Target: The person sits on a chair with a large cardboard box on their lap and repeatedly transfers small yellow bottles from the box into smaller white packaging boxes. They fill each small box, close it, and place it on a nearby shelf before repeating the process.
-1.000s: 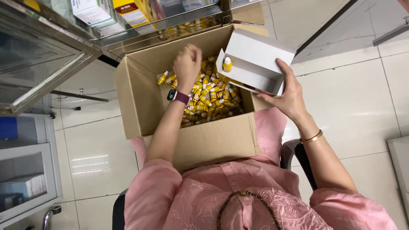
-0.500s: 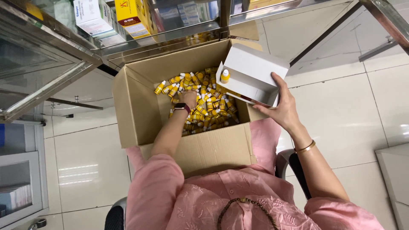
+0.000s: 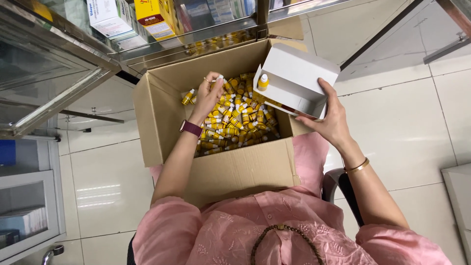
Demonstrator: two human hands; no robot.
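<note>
Many bottles (image 3: pixel 235 118) (yellow) fill carton (image 3: pixel 235 172).

this looks like a pharmacy or medicine shop. a glass display cabinet with metal frames (image 3: pixel 64 73) stands just behind an open brown cardboard carton (image 3: pixel 235 167), and boxed white and yellow medicine packs (image 3: pixel 132 17) sit on its shelves. the carton is heaped with small yellow dropper bottles with white caps (image 3: pixel 235 118). beneath the carton lies a pale glossy tiled floor (image 3: pixel 407 122), and to its left stands another low glass-fronted white cabinet (image 3: pixel 27 211).
</note>
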